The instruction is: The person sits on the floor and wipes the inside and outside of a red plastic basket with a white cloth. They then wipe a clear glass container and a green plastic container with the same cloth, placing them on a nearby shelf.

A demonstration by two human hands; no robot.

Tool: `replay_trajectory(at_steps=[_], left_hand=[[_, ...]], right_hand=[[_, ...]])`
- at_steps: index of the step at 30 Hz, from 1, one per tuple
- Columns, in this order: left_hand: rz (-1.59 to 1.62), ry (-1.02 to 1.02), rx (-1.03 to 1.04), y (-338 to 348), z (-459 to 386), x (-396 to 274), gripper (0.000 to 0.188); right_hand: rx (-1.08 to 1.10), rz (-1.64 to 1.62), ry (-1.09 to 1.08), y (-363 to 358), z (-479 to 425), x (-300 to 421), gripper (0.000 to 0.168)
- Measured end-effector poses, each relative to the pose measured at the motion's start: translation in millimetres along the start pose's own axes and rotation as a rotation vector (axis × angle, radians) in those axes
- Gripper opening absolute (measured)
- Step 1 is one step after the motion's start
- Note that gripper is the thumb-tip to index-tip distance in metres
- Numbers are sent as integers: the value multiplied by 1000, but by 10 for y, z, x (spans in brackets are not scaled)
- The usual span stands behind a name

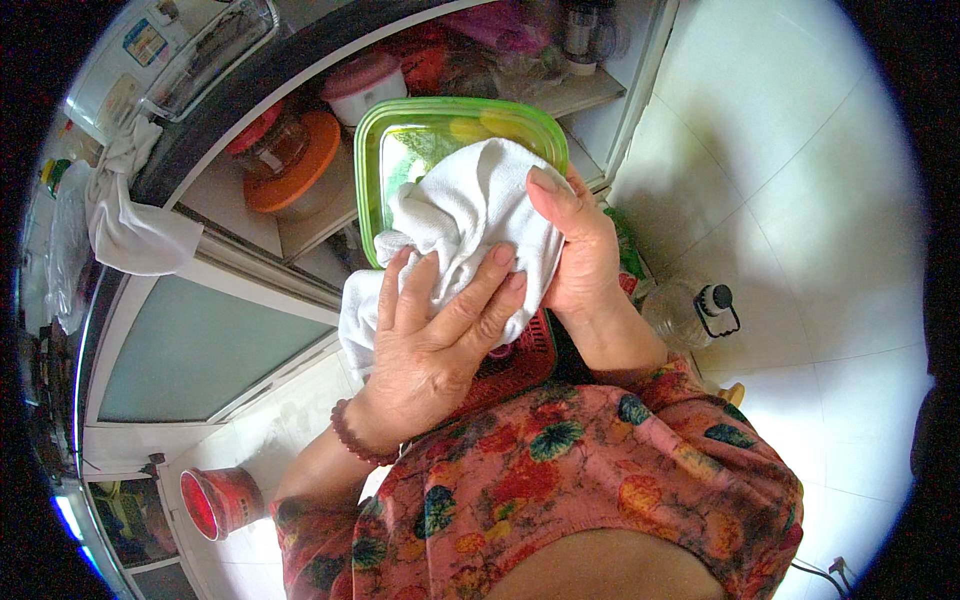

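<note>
A green-rimmed, see-through plastic container [461, 109] is tilted in front of me. A crumpled white cloth [480, 187] covers much of it and hangs down at the lower left. My left hand [442, 322], with a dark red bead bracelet [352, 435] at the wrist, presses into the cloth, its fingers spread and bent and its thumb hidden. My right hand [589, 240] grips the container's right side through the cloth, thumb on top, the other fingers mostly hidden behind. Below the cloth, close to my body, is a red plastic basket [525, 367], partly covered.
An open cabinet shelf [585, 94] holds a lidded white tub [365, 86] and an orange round lid [296, 165]. Another white cloth [142, 232] hangs over the dark counter edge [169, 161]. A red bucket [221, 499] and a clear jug with black cap [679, 311] stand on the floor.
</note>
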State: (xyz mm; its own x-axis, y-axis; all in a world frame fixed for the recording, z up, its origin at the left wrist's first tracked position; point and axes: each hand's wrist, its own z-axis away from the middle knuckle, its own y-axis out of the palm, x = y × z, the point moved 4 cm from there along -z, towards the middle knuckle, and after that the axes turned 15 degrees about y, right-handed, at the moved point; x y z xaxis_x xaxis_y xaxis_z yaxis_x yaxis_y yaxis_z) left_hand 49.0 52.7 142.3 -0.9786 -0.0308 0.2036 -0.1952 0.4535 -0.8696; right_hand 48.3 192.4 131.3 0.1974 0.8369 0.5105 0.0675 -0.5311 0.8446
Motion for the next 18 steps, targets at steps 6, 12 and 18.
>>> replay_trajectory(at_steps=[6, 12, 18], left_hand=[[3, -49, 27, -21, 141, 93, 43], [-72, -98, -36, -40, 193, 217, 43], [-184, -211, -215, -46, 219, 386, 51]], right_hand=[[59, 21, 24, 37, 7, -11, 30], [70, 16, 64, 43, 4, -11, 29], [78, 0, 70, 58, -12, -31, 31]])
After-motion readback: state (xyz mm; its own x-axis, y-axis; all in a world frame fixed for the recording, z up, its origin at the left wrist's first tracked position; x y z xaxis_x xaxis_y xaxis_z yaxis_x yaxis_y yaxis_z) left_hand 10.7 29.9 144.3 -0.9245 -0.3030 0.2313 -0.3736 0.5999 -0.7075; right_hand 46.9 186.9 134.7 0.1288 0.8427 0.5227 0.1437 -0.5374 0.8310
